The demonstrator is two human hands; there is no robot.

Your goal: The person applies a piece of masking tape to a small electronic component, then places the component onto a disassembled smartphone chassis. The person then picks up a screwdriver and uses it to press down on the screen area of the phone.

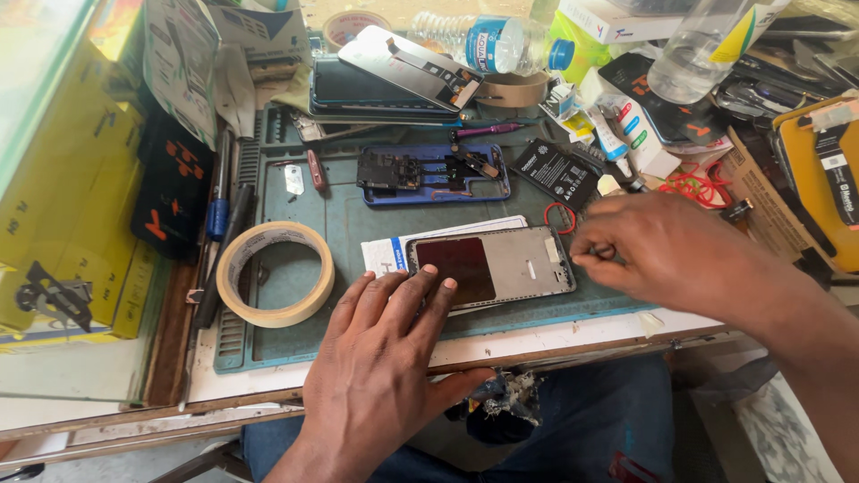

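A phone display panel (501,265) lies face down on a white card (385,252), its back showing a dark red patch and grey metal. My left hand (385,349) rests flat with its fingertips on the panel's near left edge. My right hand (667,250) is at the panel's right end, its fingers pinched together there; whatever is between them is too small to make out. Farther back lies a blue phone frame (434,174) with its circuit boards exposed, and beside it a black battery (555,172).
All this sits on a green work mat (349,224). A roll of masking tape (276,273) lies at the left, with pens and tools (219,215) beyond it. Phones, screens, water bottles (488,42), glue tubes and boxes crowd the back; yellow boxes (72,215) stand left.
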